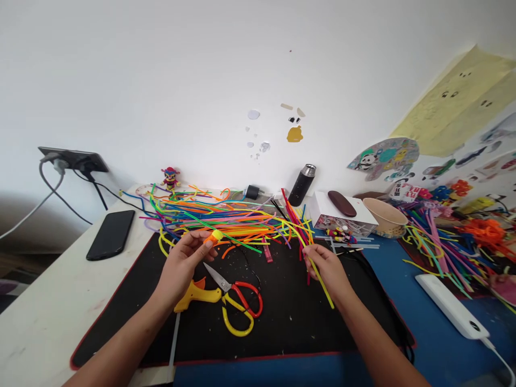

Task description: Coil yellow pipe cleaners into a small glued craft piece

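My left hand [185, 258] is closed, pinching a small orange-and-yellow piece [213, 237] between thumb and fingers. My right hand [327, 269] has its fingers closed on a long yellow pipe cleaner [324, 291], which slants up and away past the fingertips. Scissors [242, 309] with one red and one yellow handle lie on the black mat [290, 328] between my hands, blades parted slightly. Beside my left wrist rests a yellow glue gun [199, 293], partly covered by the arm. Beyond both hands spreads a heap of coloured pipe cleaners [234, 217].
On the left lies a black phone [110, 235]. Along the wall stand a small figure [171, 177], a dark flask [302, 185], a white box [342, 212] and a tan bowl [386, 216]. More pipe cleaners [437, 244] and a white power bank [451, 306] are at right.
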The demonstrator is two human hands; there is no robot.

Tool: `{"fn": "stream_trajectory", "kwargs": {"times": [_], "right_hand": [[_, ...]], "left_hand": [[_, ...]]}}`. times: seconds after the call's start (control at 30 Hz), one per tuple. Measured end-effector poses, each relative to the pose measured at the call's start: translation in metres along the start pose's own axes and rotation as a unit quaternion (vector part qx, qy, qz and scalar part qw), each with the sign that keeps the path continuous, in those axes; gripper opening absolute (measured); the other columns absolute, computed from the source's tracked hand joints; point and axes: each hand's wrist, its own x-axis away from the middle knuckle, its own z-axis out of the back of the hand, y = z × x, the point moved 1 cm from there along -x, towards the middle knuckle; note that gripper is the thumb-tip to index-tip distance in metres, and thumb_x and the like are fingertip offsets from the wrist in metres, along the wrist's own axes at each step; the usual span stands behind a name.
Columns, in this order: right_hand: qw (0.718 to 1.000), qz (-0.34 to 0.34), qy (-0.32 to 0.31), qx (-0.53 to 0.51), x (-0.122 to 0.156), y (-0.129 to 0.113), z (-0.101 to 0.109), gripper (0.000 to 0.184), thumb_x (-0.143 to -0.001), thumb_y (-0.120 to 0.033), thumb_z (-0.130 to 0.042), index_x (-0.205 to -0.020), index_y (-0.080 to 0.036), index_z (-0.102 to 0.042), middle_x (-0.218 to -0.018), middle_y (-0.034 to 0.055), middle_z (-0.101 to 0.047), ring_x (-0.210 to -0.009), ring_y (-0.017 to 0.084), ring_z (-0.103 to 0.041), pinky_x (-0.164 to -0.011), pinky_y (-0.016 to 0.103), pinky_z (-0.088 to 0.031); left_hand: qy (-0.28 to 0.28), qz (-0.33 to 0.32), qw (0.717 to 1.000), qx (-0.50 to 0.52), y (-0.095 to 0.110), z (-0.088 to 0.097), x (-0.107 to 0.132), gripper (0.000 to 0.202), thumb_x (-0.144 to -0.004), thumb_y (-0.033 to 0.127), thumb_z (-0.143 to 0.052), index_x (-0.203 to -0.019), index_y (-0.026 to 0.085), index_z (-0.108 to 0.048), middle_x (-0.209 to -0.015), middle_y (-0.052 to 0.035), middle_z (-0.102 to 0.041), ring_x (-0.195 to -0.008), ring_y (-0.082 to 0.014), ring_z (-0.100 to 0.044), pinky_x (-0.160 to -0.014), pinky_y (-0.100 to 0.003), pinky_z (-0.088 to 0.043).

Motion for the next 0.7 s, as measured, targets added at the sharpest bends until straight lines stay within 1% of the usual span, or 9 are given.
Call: {"fn": "stream_trajectory", "kwargs": {"times": [0.07,0.2,0.23,0.33,0.4,0.47,0.57,0.63,0.7], "right_hand": [[0.999,0.018,0.002,-0.046,0.005,-0.003,-0.011,0.045,-0.075,-0.061,-0.08,-0.082,-0.02,-0.062,-0.056,-0.0063,-0.053,-0.04,0.007,-0.039,-0.041,0.022,-0.023],[0.991,-0.008,-0.127,0.03,0.02,0.008,-0.04,0.044,-0.076,-0.058,-0.081,-0.078,-0.019,-0.063,-0.051,-0.0062,-0.053,-0.038,0.008,-0.04,-0.041,0.022,-0.024],[0.988,-0.008,-0.148,0.037,0.023,0.011,-0.045,0.043,-0.078,-0.058,-0.08,-0.078,-0.019,-0.063,-0.05,-0.0064,-0.053,-0.038,0.008,-0.04,-0.042,0.022,-0.024],[0.99,0.006,-0.137,0.015,0.026,0.013,-0.053,0.042,-0.082,-0.059,-0.076,-0.081,-0.02,-0.061,-0.051,-0.0074,-0.053,-0.039,0.008,-0.039,-0.042,0.022,-0.023],[0.99,0.016,-0.142,0.009,0.027,0.011,-0.056,0.042,-0.083,-0.059,-0.075,-0.082,-0.02,-0.061,-0.053,-0.0072,-0.054,-0.039,0.008,-0.04,-0.043,0.022,-0.024],[0.985,0.014,-0.173,0.019,0.028,0.01,-0.062,0.042,-0.084,-0.059,-0.076,-0.081,-0.02,-0.061,-0.054,-0.0069,-0.055,-0.04,0.008,-0.042,-0.044,0.023,-0.028],[0.976,0.009,-0.214,0.042,0.032,0.01,-0.071,0.042,-0.085,-0.059,-0.075,-0.082,-0.02,-0.061,-0.055,-0.0067,-0.055,-0.042,0.008,-0.042,-0.044,0.023,-0.03],[0.971,0.013,-0.231,0.061,0.034,0.013,-0.076,0.043,-0.086,-0.06,-0.074,-0.083,-0.019,-0.062,-0.056,-0.0064,-0.056,-0.043,0.008,-0.042,-0.045,0.023,-0.031],[0.965,0.016,-0.247,0.082,0.035,0.016,-0.078,0.044,-0.087,-0.061,-0.073,-0.083,-0.019,-0.062,-0.058,-0.006,-0.056,-0.044,0.008,-0.043,-0.046,0.023,-0.032]], "left_hand": [[-0.003,0.002,1.0,0.007,0.001,-0.003,0.0,0.042,-0.079,0.047,-0.089,-0.104,0.019,-0.069,-0.082,-0.001,-0.071,-0.071,-0.0162,-0.067,-0.066,-0.026,-0.054],[-0.011,0.026,0.998,0.058,0.003,-0.008,-0.001,0.041,-0.077,0.041,-0.092,-0.104,0.018,-0.072,-0.083,-0.0011,-0.073,-0.07,-0.0146,-0.069,-0.064,-0.023,-0.056],[-0.013,0.05,0.995,0.088,0.003,-0.009,0.0,0.042,-0.075,0.038,-0.094,-0.105,0.017,-0.073,-0.084,-0.0015,-0.073,-0.069,-0.014,-0.069,-0.063,-0.022,-0.057],[-0.022,0.166,0.968,0.185,0.003,-0.014,0.002,0.042,-0.069,0.023,-0.096,-0.105,0.013,-0.075,-0.088,-0.0044,-0.076,-0.067,-0.0131,-0.07,-0.061,-0.02,-0.059],[-0.039,0.237,0.944,0.226,0.004,-0.017,0.005,0.039,-0.069,0.014,-0.093,-0.105,0.011,-0.076,-0.088,-0.0072,-0.077,-0.066,-0.0134,-0.072,-0.061,-0.02,-0.06],[-0.071,0.276,0.926,0.246,0.005,-0.021,0.007,0.035,-0.074,0.009,-0.089,-0.107,0.009,-0.076,-0.087,-0.0098,-0.078,-0.065,-0.0136,-0.072,-0.06,-0.019,-0.06],[-0.119,0.291,0.912,0.263,0.01,-0.025,0.009,0.031,-0.079,0.009,-0.085,-0.109,0.008,-0.076,-0.086,-0.012,-0.078,-0.065,-0.0136,-0.072,-0.06,-0.019,-0.061],[-0.126,0.277,0.914,0.27,0.014,-0.024,0.007,0.031,-0.079,0.01,-0.085,-0.109,0.009,-0.076,-0.085,-0.0108,-0.078,-0.064,-0.0131,-0.072,-0.061,-0.019,-0.061],[-0.124,0.258,0.919,0.27,0.017,-0.021,0.004,0.026,-0.079,0.012,-0.087,-0.103,0.01,-0.077,-0.084,-0.0092,-0.078,-0.064,-0.0127,-0.071,-0.06,-0.018,-0.06]]}}
